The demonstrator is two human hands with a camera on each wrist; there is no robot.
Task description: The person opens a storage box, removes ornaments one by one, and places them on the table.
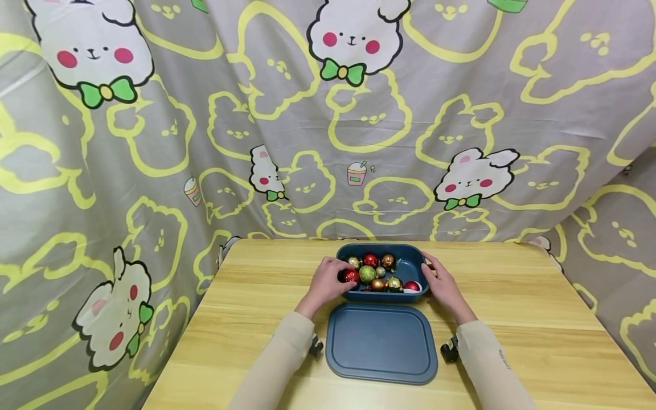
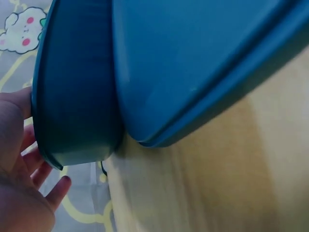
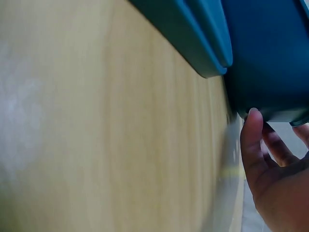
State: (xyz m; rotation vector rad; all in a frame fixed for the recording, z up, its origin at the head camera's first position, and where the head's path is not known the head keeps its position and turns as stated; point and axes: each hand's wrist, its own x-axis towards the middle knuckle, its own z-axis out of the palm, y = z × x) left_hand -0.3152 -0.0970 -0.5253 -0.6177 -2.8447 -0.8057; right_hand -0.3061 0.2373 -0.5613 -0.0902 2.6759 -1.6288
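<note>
A dark blue rectangular box holds several Christmas baubles in red, gold, green and copper. My left hand reaches over the box's left rim, its thumb and forefinger around a glittery red bauble. In the left wrist view the other fingers hang outside the box's end; the bauble is hidden there behind the wall. At the right end, my right hand holds the box by its rim and outer wall. The right wrist view shows a fingertip against the box's lower corner. A green bauble lies mid-left.
A flat blue lid lies on the wooden table just in front of the box. A red bauble with something white beside it sits in the front right corner. A patterned curtain hangs behind the table.
</note>
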